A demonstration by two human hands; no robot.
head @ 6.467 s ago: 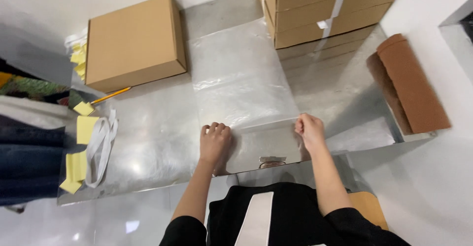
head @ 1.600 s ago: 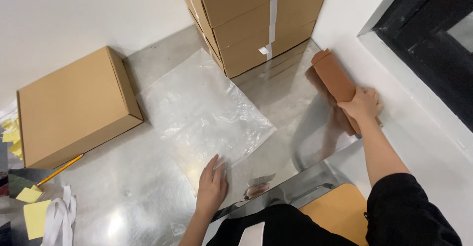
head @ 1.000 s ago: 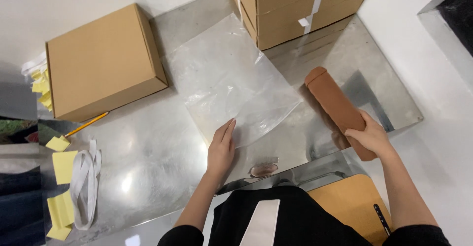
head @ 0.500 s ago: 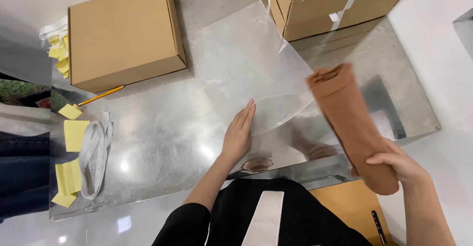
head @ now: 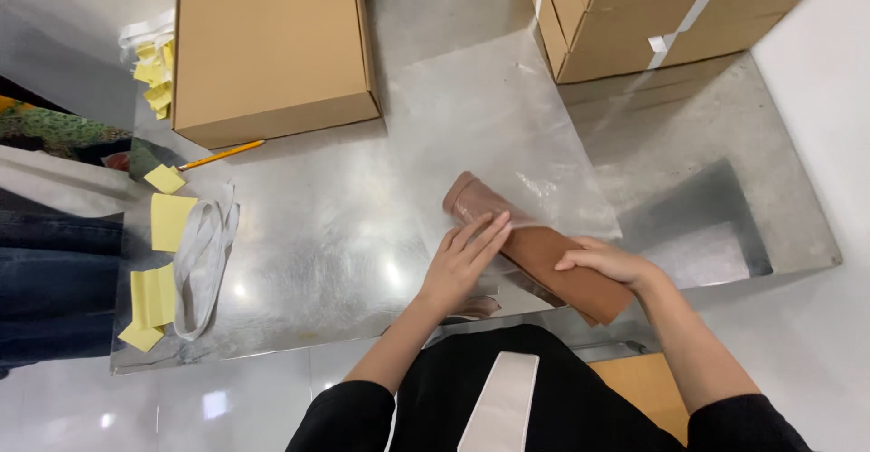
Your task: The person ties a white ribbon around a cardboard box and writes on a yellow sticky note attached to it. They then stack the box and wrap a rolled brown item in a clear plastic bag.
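A brown rolled-up cloth (head: 544, 257) lies slanted at the near edge of the shiny metal table (head: 317, 244). Its far end is pushed under or into a clear plastic bag (head: 494, 135) that lies flat on the table. My left hand (head: 464, 262) rests flat, fingers stretched, on the bag's near edge and on the roll's upper part. My right hand (head: 605, 262) grips the roll's near part from above.
A flat brown cardboard box (head: 272, 49) sits at the back left, stacked taped cartons (head: 652, 8) at the back right. A pencil (head: 222, 154), yellow paper slips (head: 154, 262) and a white strap (head: 204, 253) lie at the left. A person's jeans (head: 45, 280) show at the left edge.
My right hand fetched the brown roll from the table's right side, carried it over and laid its end into the clear bag. My left hand shifted onto the roll.
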